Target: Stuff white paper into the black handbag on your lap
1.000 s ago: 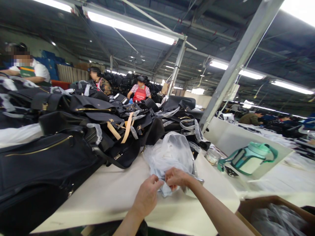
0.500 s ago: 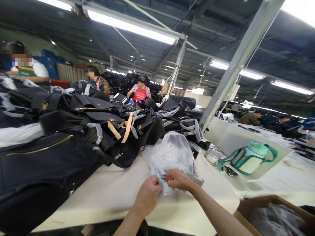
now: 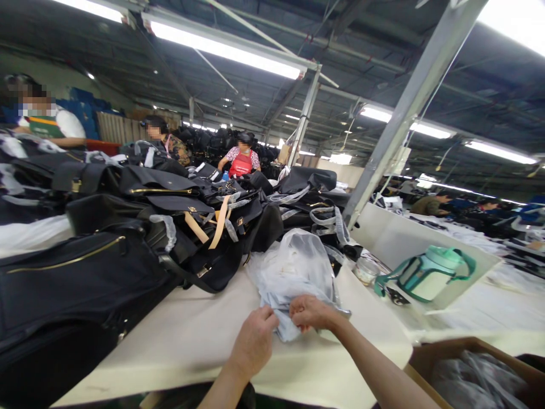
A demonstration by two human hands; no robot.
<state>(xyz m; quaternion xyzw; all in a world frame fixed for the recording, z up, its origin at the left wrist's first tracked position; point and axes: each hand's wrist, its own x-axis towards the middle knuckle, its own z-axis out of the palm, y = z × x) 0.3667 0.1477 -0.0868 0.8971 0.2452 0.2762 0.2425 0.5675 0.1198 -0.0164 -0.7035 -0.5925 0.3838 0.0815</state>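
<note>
A translucent plastic bag (image 3: 300,255) lies on the cream table (image 3: 187,341), with light-blue thin sheets (image 3: 279,301) at its near end. My left hand (image 3: 254,336) has its thumb and fingers pinched on the left edge of the light-blue sheets. Curled over the same sheets from the right is my right hand (image 3: 310,313), its fingers closed on them. Whether the sheets are cloth, paper or plastic I cannot make out. Just behind the bag lie black handbags (image 3: 217,255) with gold hardware and plastic-wrapped straps.
A large black bag (image 3: 76,278) with a gold zip covers the table's left side. To the right are a grey post (image 3: 409,119), a clear tub (image 3: 365,271) and a green bottle in a carrier (image 3: 432,272). A cardboard box (image 3: 460,343) holds plastic. Several people work beyond.
Both hands stay at the light-blue sheets with only small finger movements. The sheets look slightly more spread between them. The view has shifted a little.
</note>
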